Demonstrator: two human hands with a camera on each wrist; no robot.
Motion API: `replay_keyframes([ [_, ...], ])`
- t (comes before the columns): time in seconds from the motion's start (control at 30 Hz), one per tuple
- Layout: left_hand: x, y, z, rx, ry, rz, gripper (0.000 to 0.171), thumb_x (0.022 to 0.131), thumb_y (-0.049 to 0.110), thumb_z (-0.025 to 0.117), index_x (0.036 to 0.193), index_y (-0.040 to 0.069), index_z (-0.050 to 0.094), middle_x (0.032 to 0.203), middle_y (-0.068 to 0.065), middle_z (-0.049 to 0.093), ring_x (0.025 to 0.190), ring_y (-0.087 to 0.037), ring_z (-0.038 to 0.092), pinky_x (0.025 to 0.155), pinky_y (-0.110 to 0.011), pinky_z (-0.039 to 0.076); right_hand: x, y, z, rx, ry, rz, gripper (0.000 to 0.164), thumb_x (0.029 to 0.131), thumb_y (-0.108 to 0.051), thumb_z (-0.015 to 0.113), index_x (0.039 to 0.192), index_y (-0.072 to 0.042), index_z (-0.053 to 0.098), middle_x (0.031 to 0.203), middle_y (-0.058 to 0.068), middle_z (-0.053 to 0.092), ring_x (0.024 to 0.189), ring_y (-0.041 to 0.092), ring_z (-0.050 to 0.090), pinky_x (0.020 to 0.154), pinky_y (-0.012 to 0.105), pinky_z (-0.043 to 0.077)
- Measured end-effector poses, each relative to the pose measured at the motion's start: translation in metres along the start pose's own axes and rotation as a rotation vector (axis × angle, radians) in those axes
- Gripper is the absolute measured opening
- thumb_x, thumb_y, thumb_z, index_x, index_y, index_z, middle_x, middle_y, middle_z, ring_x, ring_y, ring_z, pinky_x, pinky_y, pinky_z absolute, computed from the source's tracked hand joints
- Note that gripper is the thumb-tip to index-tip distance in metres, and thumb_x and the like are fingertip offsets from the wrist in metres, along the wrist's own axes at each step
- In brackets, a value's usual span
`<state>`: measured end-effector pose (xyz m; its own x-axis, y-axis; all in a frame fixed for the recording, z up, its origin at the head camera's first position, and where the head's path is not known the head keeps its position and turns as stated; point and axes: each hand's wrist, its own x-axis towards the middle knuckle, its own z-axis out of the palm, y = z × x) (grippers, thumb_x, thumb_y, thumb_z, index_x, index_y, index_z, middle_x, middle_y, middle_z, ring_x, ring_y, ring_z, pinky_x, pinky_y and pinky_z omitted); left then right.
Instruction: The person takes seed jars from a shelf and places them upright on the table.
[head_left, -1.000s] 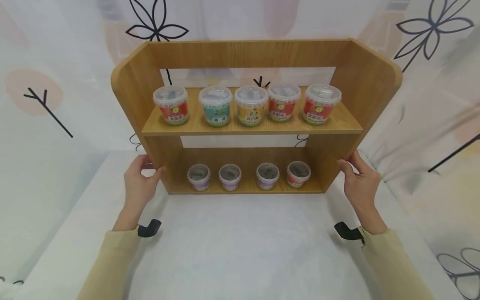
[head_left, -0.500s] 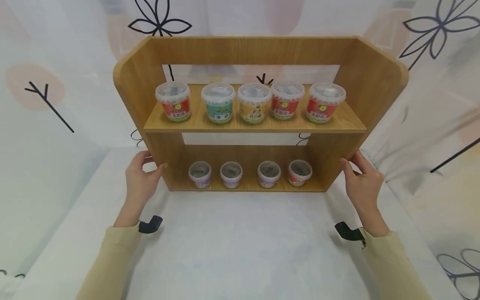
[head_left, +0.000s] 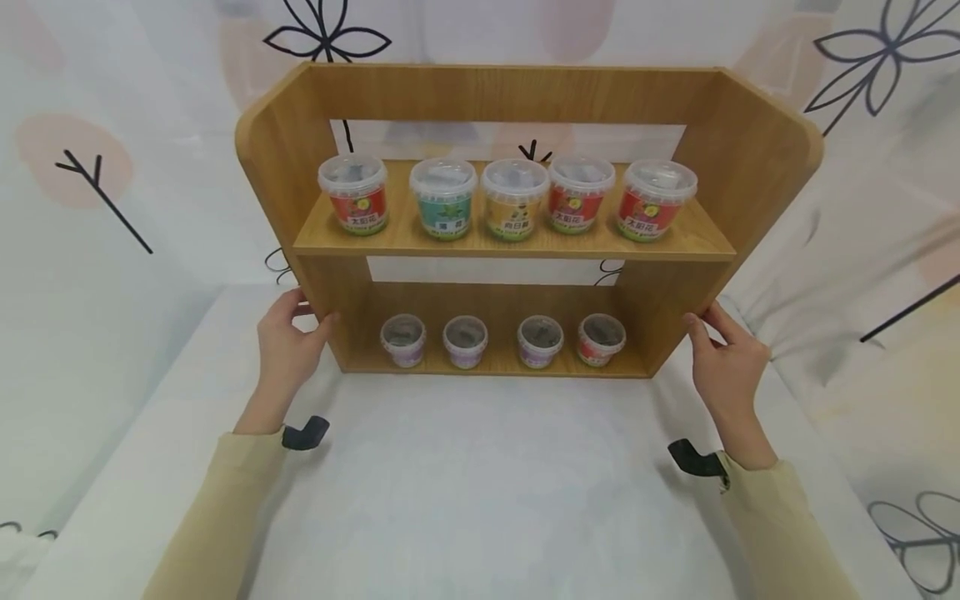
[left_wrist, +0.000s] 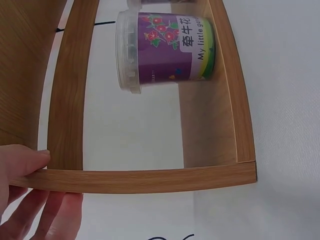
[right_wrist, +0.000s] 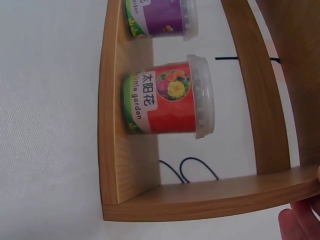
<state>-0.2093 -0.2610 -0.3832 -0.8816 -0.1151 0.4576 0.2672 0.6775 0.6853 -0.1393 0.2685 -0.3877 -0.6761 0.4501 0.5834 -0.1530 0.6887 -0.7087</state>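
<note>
A two-tier wooden shelf stands on the white table. My left hand pinches its left side panel, thumb at the front edge and fingers behind, as the left wrist view also shows. The right side panel is gripped likewise by my right hand; only some of its fingers show in the right wrist view. Lidded plastic cups line the upper tier: red-labelled ones, a teal one and a yellow one. Smaller-looking cups occupy the lower tier, including a purple-labelled cup and a red-labelled cup.
The white tabletop extends in front of the shelf. Pale cloth walls with flower and twig drawings enclose the back and both sides. A black band piece projects at the left wrist, another at the right.
The shelf, cups and wall drawings have all shifted slightly up and right in the head view. Both hands keep their hold on the side panels, and the cups stay in their places.
</note>
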Motion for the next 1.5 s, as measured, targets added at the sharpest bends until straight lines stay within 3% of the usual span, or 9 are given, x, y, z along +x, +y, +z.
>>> replay_keyframes([
  [0.27, 0.005, -0.002, 0.008, -0.013, 0.003, -0.032, 0.047, 0.092, 0.016, 0.072, 0.135, 0.006, 0.056, 0.129, -0.014, 0.060, 0.116, -0.033, 0.058, 0.096, -0.051, 0.051, 0.008, -0.003, 0.000, -0.006, 0.016, 0.013, 0.034, 0.095, -0.023, 0.068, 0.128, -0.014, 0.069, 0.113, 0.012, 0.072, 0.098, -0.007, 0.062, 0.080, 0.010, 0.050],
  [0.57, 0.001, 0.001, 0.009, -0.027, 0.004, -0.010, 0.044, 0.092, 0.015, 0.072, 0.132, 0.004, 0.057, 0.126, -0.016, 0.062, 0.113, -0.034, 0.060, 0.095, -0.052, 0.051, 0.007, -0.016, -0.008, 0.097, 0.091, 0.164, 0.029, 0.096, -0.026, 0.066, 0.123, -0.020, 0.073, 0.112, -0.001, 0.073, 0.099, 0.002, 0.062, 0.083, 0.015, 0.051],
  [0.77, -0.002, 0.002, 0.007, -0.023, -0.002, -0.013, 0.046, 0.091, 0.016, 0.073, 0.133, 0.004, 0.057, 0.127, -0.015, 0.062, 0.113, -0.033, 0.060, 0.092, -0.051, 0.054, 0.011, -0.044, -0.018, 0.168, 0.234, 0.060, 0.026, 0.094, -0.016, 0.065, 0.119, -0.014, 0.073, 0.110, -0.006, 0.069, 0.098, 0.007, 0.062, 0.076, 0.015, 0.049],
  [0.9, -0.003, 0.000, 0.005, -0.020, -0.001, -0.015, 0.047, 0.091, 0.015, 0.073, 0.134, 0.005, 0.057, 0.127, -0.016, 0.062, 0.113, -0.034, 0.060, 0.090, -0.051, 0.055, 0.014, -0.072, -0.022, 0.235, 0.271, -0.039, 0.026, 0.093, -0.010, 0.064, 0.118, -0.006, 0.071, 0.108, -0.005, 0.066, 0.097, 0.010, 0.062, 0.077, 0.015, 0.051],
  [1.13, -0.003, -0.002, 0.002, -0.012, 0.004, -0.010, 0.047, 0.091, 0.015, 0.073, 0.134, 0.005, 0.058, 0.127, -0.016, 0.063, 0.113, -0.034, 0.060, 0.089, -0.051, 0.055, 0.025, -0.100, -0.020, 0.281, 0.169, -0.174, 0.034, 0.091, -0.006, 0.068, 0.125, -0.004, 0.065, 0.117, 0.004, 0.067, 0.103, 0.013, 0.062, 0.086, 0.017, 0.052],
  [1.33, -0.002, -0.001, 0.002, -0.025, -0.004, -0.021, 0.047, 0.091, 0.013, 0.073, 0.134, 0.004, 0.058, 0.127, -0.017, 0.062, 0.114, -0.035, 0.059, 0.091, -0.053, 0.053, 0.035, -0.121, -0.015, 0.346, 0.050, -0.152, 0.045, 0.089, -0.006, 0.070, 0.133, -0.006, 0.059, 0.128, 0.010, 0.062, 0.113, 0.019, 0.060, 0.096, 0.025, 0.050],
  [1.5, -0.003, 0.000, -0.001, -0.030, -0.014, -0.029, 0.045, 0.092, 0.015, 0.071, 0.134, 0.005, 0.057, 0.127, -0.016, 0.062, 0.114, -0.034, 0.059, 0.093, -0.053, 0.052, 0.046, -0.126, -0.009, 0.384, -0.049, -0.127, 0.053, 0.089, -0.010, 0.073, 0.139, -0.010, 0.054, 0.137, 0.009, 0.053, 0.123, 0.021, 0.055, 0.103, 0.030, 0.046],
])
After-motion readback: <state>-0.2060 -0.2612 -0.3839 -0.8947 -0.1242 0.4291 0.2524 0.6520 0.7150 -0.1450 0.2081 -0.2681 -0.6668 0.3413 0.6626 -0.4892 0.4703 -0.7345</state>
